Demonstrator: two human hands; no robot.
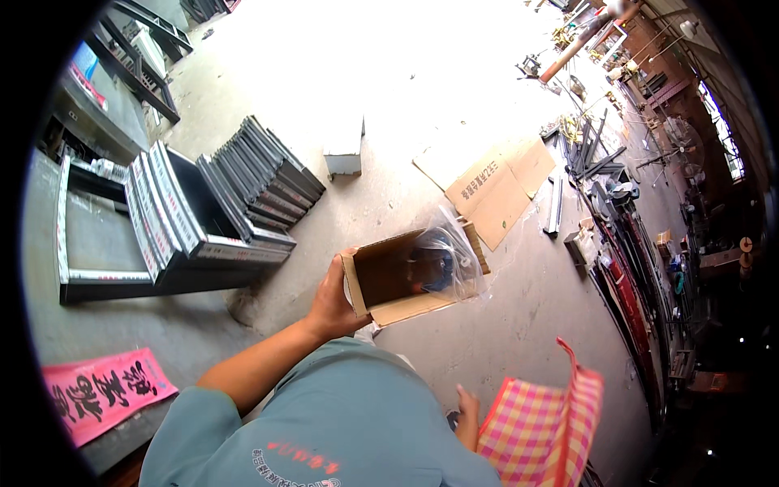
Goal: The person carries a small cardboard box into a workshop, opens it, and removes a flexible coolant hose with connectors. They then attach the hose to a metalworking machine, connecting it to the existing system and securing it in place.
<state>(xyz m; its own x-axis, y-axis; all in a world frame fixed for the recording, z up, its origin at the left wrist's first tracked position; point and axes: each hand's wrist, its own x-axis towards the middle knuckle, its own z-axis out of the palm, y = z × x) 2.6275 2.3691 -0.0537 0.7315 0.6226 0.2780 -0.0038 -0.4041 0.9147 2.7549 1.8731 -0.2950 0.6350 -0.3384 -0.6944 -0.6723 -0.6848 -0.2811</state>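
My left hand [334, 302] grips the near end of an open brown cardboard box [389, 280], held up in front of me. A clear plastic bag [445, 256] sticks out of the box, with a dark blue object inside it. My right hand [467, 410] is low at my side, next to a pink and yellow checked bag [540, 426] with a red handle; whether it holds the bag is hidden.
Dark metal frames [243, 187] lie stacked on the concrete floor at the left. A small grey block [344, 154] and flat cardboard [495, 191] lie ahead. Metal bars and tools [617, 243] line the right side. A pink banner [101, 394] lies at lower left.
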